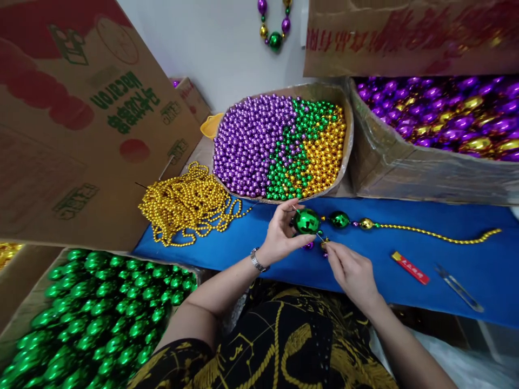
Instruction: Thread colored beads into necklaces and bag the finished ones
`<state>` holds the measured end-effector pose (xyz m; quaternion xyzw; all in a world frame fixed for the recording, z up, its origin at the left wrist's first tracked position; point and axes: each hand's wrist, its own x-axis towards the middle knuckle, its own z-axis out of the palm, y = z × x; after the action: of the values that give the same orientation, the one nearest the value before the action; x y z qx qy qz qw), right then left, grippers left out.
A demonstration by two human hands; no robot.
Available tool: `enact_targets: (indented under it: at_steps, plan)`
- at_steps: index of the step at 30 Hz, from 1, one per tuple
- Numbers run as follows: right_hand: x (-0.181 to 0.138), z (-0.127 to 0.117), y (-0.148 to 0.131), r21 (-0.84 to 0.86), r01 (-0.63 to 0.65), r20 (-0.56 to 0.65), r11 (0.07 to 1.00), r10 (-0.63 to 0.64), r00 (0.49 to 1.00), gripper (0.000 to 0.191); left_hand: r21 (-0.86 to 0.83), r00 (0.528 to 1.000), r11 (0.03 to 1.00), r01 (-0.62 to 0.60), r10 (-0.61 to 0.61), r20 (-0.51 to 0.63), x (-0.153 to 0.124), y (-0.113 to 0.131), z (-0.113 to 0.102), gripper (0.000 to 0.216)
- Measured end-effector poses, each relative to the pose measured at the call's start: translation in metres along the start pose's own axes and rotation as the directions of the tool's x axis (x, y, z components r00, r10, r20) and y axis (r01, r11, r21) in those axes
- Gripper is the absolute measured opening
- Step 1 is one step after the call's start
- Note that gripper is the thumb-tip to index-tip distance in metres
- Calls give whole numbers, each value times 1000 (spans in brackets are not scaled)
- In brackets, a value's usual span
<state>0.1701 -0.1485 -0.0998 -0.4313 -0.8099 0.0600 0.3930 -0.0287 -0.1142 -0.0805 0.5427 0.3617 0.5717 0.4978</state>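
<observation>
My left hand (280,232), with a watch on its wrist, pinches a large shiny green ball (306,221) over the blue tabletop (251,254). From the ball a strand (430,232) runs right: a smaller green ball, a gold bead, then a long string of small gold beads lying on the blue surface. My right hand (352,270) is closed in a pinch just below the green ball, on a thin needle or thread end beside small purple and gold beads (312,246).
A tray of purple, green and gold beads (279,146) stands behind the hands. A heap of gold bead strings (186,202) lies left. Boxes hold green balls (101,319) and purple and gold balls (441,116). A red lighter (410,267) and metal tweezers (460,287) lie right.
</observation>
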Motion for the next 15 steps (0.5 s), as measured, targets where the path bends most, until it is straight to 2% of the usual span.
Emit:
enact_targets:
  at_steps: [3,5,6,8,10,11,13,15]
  plan:
    - [1,-3,3,-4,-28,-17,1000,28,999,15,36,996,998,-47,44,75,21,12,-7,75]
    - [1,-9,6,-14,-54,-20,998,54,998,14,208,992,971,-115,101,78,52,18,-13,53]
    - [1,-12,7,-20,-65,-28,998,65,998,13,339,987,928,-156,130,98,72,20,-15,41]
    - [1,-18,10,-37,-83,-49,996,81,995,13,604,964,758,-248,131,231,112,15,-13,25]
    - [0,-22,13,-55,-96,-76,994,92,993,13,775,921,534,-339,19,389,148,3,-5,16]
    - [0,-23,13,-63,-102,-85,993,96,992,13,824,900,426,-373,-50,433,161,-4,0,13]
    - [-2,-24,15,-75,-111,-99,991,104,990,14,872,876,262,-413,-149,459,178,-18,12,14]
    - [-3,-24,17,-83,-122,-108,989,113,988,15,882,871,201,-426,-171,460,184,-28,21,18]
